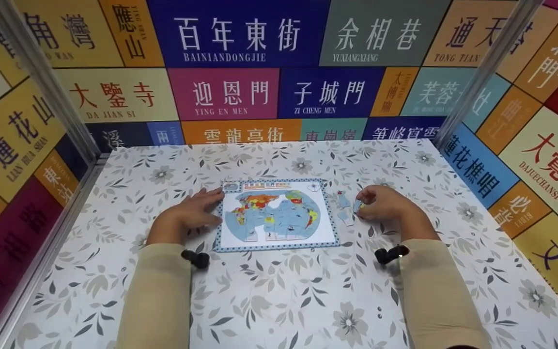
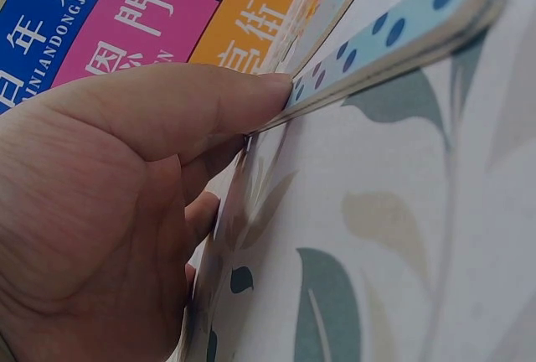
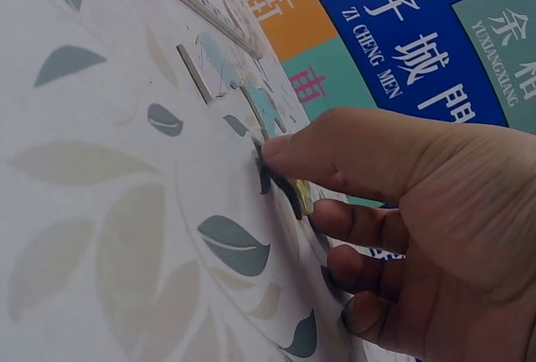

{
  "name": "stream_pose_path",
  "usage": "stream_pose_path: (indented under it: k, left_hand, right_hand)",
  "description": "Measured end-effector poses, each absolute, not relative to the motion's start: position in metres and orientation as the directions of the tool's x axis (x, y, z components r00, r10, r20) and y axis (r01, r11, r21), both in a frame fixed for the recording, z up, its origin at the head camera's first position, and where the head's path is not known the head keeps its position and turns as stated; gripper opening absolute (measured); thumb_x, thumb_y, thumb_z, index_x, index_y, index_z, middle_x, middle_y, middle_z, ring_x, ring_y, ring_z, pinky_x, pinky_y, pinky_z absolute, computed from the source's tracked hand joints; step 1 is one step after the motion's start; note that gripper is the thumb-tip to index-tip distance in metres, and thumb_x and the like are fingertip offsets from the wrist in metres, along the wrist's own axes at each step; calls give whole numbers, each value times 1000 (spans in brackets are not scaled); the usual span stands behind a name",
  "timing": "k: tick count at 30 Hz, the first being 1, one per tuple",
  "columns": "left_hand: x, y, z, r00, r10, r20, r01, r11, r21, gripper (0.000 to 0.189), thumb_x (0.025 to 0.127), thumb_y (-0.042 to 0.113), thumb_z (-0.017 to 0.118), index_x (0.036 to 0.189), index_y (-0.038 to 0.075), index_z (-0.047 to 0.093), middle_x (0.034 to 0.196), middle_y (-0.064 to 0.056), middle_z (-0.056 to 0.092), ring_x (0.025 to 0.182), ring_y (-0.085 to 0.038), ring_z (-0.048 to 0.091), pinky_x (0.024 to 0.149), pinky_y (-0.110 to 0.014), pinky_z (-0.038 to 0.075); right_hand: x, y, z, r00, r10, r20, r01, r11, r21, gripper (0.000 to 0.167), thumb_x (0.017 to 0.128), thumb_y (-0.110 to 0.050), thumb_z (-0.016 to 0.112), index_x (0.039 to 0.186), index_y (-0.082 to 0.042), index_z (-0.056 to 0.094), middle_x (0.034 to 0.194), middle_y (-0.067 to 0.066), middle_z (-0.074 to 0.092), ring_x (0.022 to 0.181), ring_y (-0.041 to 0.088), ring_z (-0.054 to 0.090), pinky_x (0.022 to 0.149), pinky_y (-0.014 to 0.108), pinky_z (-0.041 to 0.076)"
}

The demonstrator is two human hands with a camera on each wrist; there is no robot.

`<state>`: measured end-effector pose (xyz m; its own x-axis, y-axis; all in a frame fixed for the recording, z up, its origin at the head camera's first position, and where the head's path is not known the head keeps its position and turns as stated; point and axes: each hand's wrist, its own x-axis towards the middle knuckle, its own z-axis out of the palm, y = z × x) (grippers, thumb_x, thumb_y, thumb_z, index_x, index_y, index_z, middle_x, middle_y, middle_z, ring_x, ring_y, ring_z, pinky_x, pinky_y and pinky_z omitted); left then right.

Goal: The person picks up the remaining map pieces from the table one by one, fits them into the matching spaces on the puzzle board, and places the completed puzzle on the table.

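A world-map jigsaw puzzle (image 1: 284, 245) with a blue dotted border lies flat on the table. Its map is mostly filled with pieces, and white gaps show at the top middle and lower left. My left hand (image 1: 195, 207) rests at the board's left side with fingers spread; in the left wrist view its thumb (image 2: 251, 98) touches the dotted edge. Right of the board, my right hand (image 1: 384, 203) pinches a small puzzle piece (image 1: 357, 207) between thumb and fingers. In the right wrist view that piece (image 3: 305, 198) shows a yellow patch, partly hidden by the fingertips.
Two loose puzzle pieces, an upper one (image 1: 343, 198) and a lower one (image 1: 344, 216), lie between the board and my right hand. A leaf-patterned cloth (image 1: 279, 300) covers the table. Panels with large Chinese characters (image 1: 230, 92) stand around its back and sides.
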<state>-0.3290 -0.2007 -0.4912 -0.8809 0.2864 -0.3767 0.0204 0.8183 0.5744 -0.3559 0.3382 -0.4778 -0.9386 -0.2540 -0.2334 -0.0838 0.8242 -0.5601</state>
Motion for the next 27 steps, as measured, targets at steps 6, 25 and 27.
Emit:
stream_pose_path:
  k: [6,25,27]
  left_hand:
    - [-329,-201,-490,-874,280,-396,-3,814,581,89,95,39,75,170,40,28,183,10,6,170,-35,-10,132,-72,-6]
    - [-329,-200,-490,-880,285,-380,20,822,570,88,96,41,75,170,38,28,183,7,6,170,-38,-10,131,-75,-7]
    - [-328,-200,-490,-881,280,-381,13,821,571,89,95,42,75,170,38,28,183,7,7,170,-39,-10,131,-75,-7]
  right_hand:
    - [-357,331,-475,-950,-265,-164,-115,788,-605,47,91,-27,82,132,-11,67,113,7,63,100,23,60,83,33,51]
    - [-356,285,-466,-943,-308,-124,-154,736,-659,47,89,-26,85,131,-13,70,114,8,65,89,22,59,71,32,53]
    - [-355,278,-464,-941,-309,-138,-148,741,-656,47,89,-28,85,131,-14,70,114,7,65,90,23,59,71,33,53]
